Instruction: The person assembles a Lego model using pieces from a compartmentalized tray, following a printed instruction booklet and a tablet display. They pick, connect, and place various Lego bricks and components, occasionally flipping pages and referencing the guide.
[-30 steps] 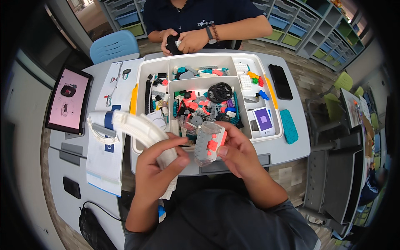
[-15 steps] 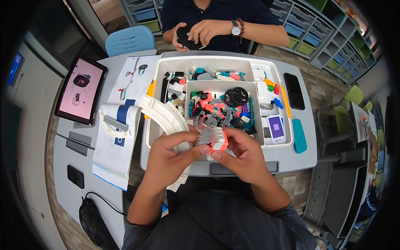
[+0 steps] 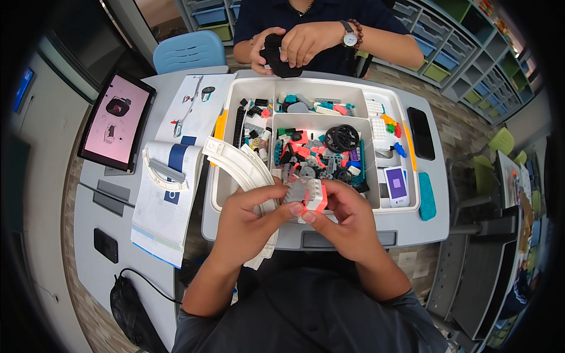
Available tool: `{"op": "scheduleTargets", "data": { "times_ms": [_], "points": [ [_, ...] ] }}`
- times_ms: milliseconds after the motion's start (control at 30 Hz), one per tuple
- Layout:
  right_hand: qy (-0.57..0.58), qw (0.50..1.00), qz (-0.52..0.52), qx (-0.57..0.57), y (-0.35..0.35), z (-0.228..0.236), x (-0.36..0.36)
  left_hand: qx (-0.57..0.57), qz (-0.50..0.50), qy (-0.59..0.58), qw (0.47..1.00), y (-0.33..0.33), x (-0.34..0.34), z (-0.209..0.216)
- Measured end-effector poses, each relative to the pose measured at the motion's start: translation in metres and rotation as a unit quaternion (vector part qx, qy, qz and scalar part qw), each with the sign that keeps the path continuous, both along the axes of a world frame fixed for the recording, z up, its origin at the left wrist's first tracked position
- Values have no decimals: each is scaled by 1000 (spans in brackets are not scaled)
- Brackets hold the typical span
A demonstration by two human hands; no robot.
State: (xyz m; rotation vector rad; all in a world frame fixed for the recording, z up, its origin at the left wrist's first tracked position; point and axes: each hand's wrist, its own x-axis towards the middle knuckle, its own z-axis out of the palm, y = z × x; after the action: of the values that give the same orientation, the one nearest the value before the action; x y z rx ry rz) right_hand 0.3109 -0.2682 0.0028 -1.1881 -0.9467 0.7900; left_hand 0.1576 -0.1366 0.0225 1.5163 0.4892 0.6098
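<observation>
Above the near edge of the parts box, both my hands pinch a small assembly of building bricks (image 3: 316, 194), with clear, white and coral-red pieces. My left hand (image 3: 247, 219) has thumb and fingers closed on its clear left side. On the right, my right hand (image 3: 353, 226) closes round the white and coral end. A long curved white track piece (image 3: 241, 170) passes behind my left fingers and sticks out below them; whether those fingers grip it I cannot tell. Some of the assembly is hidden by my fingertips.
The white parts box (image 3: 250, 88) holds many loose bricks and black wheels (image 3: 342, 138). Left lie an open booklet (image 3: 156, 220), a short curved white piece (image 3: 156, 176) and a tablet (image 3: 118, 115). A phone (image 3: 421, 132) and teal plate (image 3: 426, 197) lie right. Opposite, a person handles a black part (image 3: 282, 56).
The whole view has shifted slightly. My hands keep nearly the same grip on the brick assembly. Across the table, the person's black part has turned in their hands.
</observation>
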Motion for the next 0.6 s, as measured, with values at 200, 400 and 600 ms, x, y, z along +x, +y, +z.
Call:
{"op": "scheduleTargets", "data": {
  "times_ms": [200,400,600],
  "points": [
    [-9,1000,-19,1,-1,3,-4,23,-8,43,999,0,-4,4],
    [-12,999,-37,10,-4,3,-6,44,9,-18,999,1,0,0],
    [67,996,-51,-12,-8,3,8,-89,17,7,996,15,-4,5]
  ]
}}
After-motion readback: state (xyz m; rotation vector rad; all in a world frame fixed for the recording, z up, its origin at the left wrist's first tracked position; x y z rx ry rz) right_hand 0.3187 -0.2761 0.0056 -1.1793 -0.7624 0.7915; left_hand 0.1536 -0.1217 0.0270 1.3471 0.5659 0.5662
